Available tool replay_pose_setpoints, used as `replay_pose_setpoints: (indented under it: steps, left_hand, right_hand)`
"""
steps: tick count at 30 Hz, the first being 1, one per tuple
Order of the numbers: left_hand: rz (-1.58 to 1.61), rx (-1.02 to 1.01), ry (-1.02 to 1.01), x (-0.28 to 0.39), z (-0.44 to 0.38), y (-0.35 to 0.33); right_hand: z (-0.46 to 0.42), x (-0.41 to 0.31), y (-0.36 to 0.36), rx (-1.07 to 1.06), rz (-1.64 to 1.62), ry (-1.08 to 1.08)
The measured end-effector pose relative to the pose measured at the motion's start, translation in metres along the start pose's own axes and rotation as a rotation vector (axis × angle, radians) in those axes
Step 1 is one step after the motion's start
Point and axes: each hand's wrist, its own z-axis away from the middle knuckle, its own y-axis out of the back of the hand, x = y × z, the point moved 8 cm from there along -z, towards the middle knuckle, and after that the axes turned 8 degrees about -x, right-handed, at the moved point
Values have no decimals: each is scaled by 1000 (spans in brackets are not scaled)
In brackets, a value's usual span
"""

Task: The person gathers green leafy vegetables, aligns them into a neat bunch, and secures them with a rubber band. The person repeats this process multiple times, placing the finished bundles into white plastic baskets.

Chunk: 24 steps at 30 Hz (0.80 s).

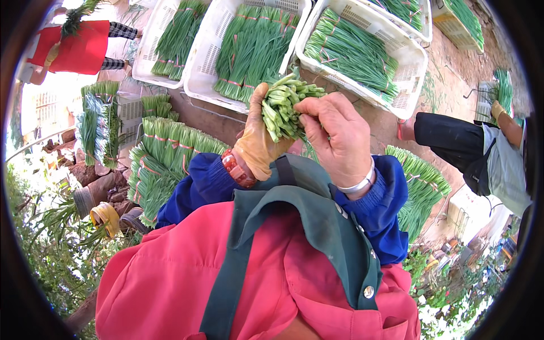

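Note:
A bunch of green stalks (280, 106), cut ends up, is gripped in my left hand (255, 142), which wears a thin yellowish glove; a red beaded bracelet circles that wrist. My bare right hand (338, 140), with a silver bangle at the wrist, bends its fingers at the bunch's right side, thumb and forefinger close together on or beside the stalk ends. Whether they pinch a stalk is unclear. The leaf ends are mostly hidden behind my hands. Just beyond lie banded green bundles in a white plastic crate (195, 76) and in a second crate (361, 95).
More banded bundles (170, 157) stand at the left, others (418, 191) at the right. A co-worker with a red apron (80, 46) is at the upper left; another co-worker (459, 140) bends at the right. Potted plants and foliage (55, 263) are at the lower left.

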Motion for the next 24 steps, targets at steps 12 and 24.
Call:
replay_pose_setpoints:
  steps: [12,24]
  left_hand:
    - [-128,276,-103,0,26,69]
    - [-49,155,58,-12,27,54]
  right_hand:
    - [42,34,-36,-153,290,-276]
    - [72,88,30,172,-29,-413]
